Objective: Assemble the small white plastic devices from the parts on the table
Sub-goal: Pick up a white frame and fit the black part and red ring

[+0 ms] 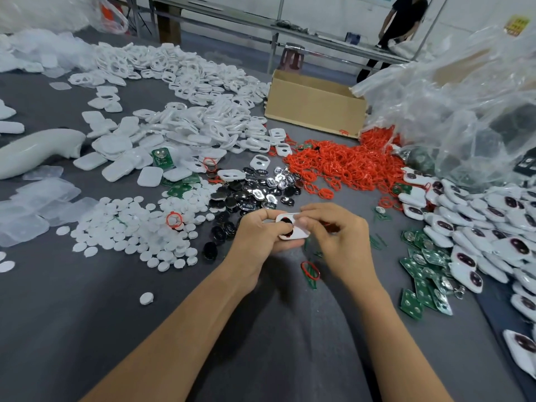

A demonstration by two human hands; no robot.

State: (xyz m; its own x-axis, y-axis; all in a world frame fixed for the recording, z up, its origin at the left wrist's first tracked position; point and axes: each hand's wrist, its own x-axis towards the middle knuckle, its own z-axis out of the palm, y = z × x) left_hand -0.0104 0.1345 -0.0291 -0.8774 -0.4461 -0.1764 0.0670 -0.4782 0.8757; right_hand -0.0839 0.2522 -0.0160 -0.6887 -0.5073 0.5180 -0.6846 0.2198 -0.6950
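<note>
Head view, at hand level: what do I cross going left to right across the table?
Clear plastic covers → white round discs → left hand → white device → right hand → green circuit boards → assembled white devices.

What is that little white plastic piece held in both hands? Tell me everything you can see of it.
It is a small white rounded-rectangle plastic shell, glossy and hard-looking, with two dark oval patches on its upward face and some red at their edges. It is held above the grey table, face up and slightly tilted. The left hand grips its left side; the right hand pinches its far right edge. Its underside is hidden.
</note>
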